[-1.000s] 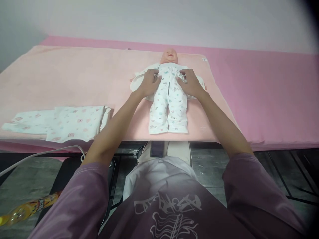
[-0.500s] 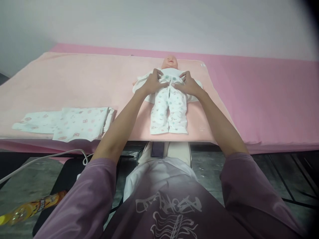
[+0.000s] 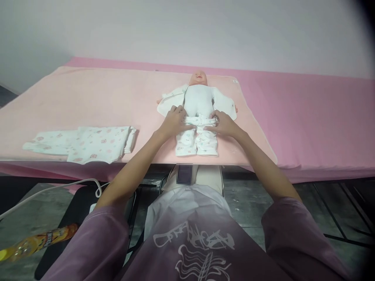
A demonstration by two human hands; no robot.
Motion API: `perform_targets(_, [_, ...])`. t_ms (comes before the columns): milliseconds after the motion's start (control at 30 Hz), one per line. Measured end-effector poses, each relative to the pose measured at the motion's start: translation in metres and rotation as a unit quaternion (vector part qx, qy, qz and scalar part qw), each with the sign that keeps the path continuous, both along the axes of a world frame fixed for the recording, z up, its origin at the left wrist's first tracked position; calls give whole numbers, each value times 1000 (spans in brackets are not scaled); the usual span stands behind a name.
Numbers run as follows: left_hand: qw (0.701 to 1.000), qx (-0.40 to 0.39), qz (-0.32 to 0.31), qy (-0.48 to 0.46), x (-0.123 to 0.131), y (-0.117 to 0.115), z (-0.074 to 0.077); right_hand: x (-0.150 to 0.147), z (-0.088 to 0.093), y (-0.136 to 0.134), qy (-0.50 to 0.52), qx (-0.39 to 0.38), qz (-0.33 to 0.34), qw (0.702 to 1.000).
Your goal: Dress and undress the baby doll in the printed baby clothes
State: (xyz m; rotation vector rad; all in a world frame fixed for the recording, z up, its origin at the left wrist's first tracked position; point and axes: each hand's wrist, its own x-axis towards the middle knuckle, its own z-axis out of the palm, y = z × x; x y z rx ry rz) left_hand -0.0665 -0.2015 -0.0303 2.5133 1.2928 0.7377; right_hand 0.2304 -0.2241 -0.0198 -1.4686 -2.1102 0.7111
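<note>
A baby doll lies on its back on the peach blanket, head away from me. Its white body shows in the middle, and a small white printed top is spread open on both sides over its arms. White printed baby pants are bunched around the doll's legs, with the waistband below the hips. My left hand grips the waistband on the left side, thumb in front. On the right side my right hand pinches the same waistband. The doll's lower legs are hidden inside the pants.
Folded white printed baby clothes lie at the left near the front edge of the peach blanket. Pink sheeting covers the table's right side. Below left are a black chair, a yellow drink bottle and a white cable.
Both hands have drawn the pants' waistband toward me, from the doll's waist down its legs. The doll's white body is now uncovered and the pants are bunched shorter.
</note>
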Motion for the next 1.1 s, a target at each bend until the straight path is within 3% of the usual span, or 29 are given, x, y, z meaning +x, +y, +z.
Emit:
perform_targets(300, [995,-88,-3,48,-14,-21,3,-8,5,-18,-38,-35,-5,999])
perform_targets(633, [996,-61,-42,55,-21,-52,4,-16,12,-48,-89,-31,30,995])
perform_targets(933, [995,-30,-79,49,-31,-67,-2,-8,15,-55,-150,-41,75,985])
perform_targets(1100, [995,-43,-54,75,-36,-77,-8,-12,17,-71,-159,-37,73,984])
